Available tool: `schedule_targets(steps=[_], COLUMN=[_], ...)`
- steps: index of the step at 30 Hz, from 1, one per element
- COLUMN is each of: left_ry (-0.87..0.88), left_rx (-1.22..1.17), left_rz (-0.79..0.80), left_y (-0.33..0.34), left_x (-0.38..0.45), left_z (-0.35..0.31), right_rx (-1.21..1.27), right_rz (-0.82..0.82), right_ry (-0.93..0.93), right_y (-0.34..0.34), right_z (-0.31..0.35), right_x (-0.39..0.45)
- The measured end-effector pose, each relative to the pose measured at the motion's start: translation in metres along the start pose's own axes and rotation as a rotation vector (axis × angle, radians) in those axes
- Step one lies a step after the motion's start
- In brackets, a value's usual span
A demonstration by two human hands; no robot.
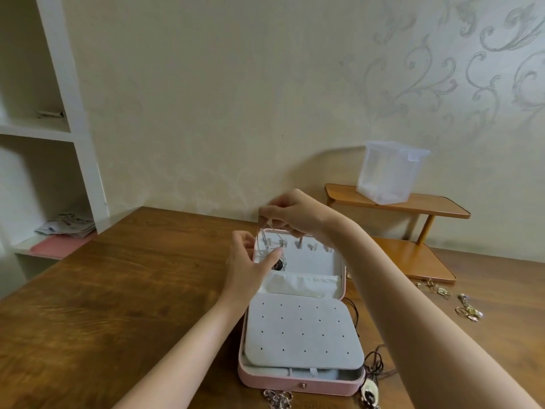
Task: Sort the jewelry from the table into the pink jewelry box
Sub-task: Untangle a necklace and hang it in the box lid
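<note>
The pink jewelry box (298,382) stands open on the wooden table, its lid upright with a row of small hooks and a pocket. A grey perforated earring panel (300,332) lies over the base. My right hand (298,214) pinches a thin silver necklace chain (265,236) at the lid's top edge. A dark round pendant (278,264) hangs from the chain against the lid's lining. My left hand (250,267) is at the lid's left side, thumb near the pendant. Loose gold rings and earrings (466,309) lie at the right. More chains (277,399) lie in front of the box.
Black cord necklaces (376,361) lie by the box's right side. A two-tier wooden stand (427,208) at the back right carries a clear plastic container (389,172). White shelves (59,143) with papers stand at the left beside the table's edge.
</note>
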State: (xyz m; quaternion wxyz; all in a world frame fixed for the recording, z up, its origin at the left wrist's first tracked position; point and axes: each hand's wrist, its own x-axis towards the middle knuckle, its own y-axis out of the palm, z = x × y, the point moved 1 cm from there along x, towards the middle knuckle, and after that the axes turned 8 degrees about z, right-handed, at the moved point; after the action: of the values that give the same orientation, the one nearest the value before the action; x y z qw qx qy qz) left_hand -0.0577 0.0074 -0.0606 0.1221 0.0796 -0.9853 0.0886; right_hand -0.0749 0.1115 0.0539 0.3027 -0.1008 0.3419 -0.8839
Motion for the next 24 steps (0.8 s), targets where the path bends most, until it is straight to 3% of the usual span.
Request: schedule_targets(steps=[9, 15, 20, 24], left_ry=[0.054, -0.001, 0.176, 0.263], left_rx=[0.019, -0.004, 0.417, 0.564], left_rz=[0.122, 0.186, 0.195, 0.375], left_y=[-0.003, -0.007, -0.008, -0.012], left_x=[0.003, 0.008, 0.004, -0.005], left_z=[0.004, 0.001, -0.001, 0.000], right_rx=[-0.234, -0.194, -0.186, -0.200], right_rz=[-0.367, -0.390, -0.353, -0.306], right_ry=[0.007, -0.044, -0.025, 0.024], right_y=[-0.047, -0.065, -0.066, -0.059], right_z=[0.018, 0.037, 0.040, 0.032], right_x=[-0.011, -0.022, -0.026, -0.022])
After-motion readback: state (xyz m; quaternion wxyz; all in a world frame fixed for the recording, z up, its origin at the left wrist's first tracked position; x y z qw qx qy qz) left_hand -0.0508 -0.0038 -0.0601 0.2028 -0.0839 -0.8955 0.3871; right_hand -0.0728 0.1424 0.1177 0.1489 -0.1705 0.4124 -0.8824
